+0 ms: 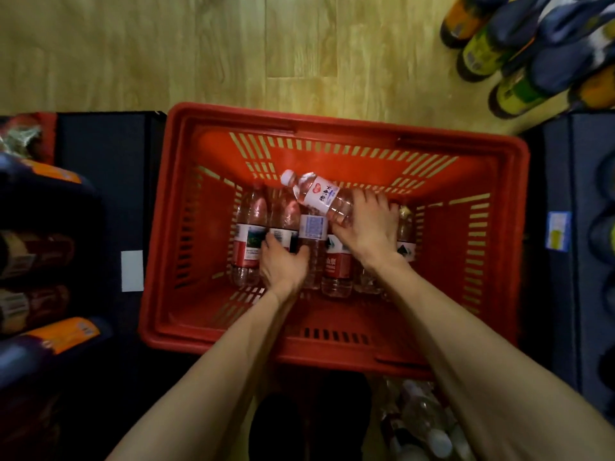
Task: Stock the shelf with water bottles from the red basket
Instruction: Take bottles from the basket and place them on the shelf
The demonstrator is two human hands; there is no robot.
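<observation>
Two bare hands reach down into a red slotted plastic shopping basket (173, 227) sitting on a pale wood-plank floor (133, 51), seen from above.

R hand (367, 227): fingers curled round the lower body of a clear plastic water bottle w/ white cap and white-and-pink label (319, 197). That bottle lies tilted across the top of the others, cap pointing up-left toward the basket's far wall; it looks lifted clear of the row, prob. on its way out to the shelf.

L hand (283, 262): fingers wrapped over a clear bottle w/ red-and-white label (283, 224) lying flat in the row, gripping at mid-body. Seems to be taking a second bottle so both hands carry one per trip; can't tell if it's already lifted.

Approx. five or six clear bottles lie side by side on the basket floor, caps toward the far side, incl. one w/ a landscape-print red label (248, 241) at the left end and one w/ a red band label (337, 266) between the hands. Laid flat, they can't tip over in transit.

Dark shelving w/ a blue price tag (559, 234) stands to the right; dark bottled drinks w/ orange labels (56, 334) fill shelves on the left. More clear bottles (422, 417) sit low, just nearside of the basket.

Task looks early-to-mid: most of the stock is in the basket.
</observation>
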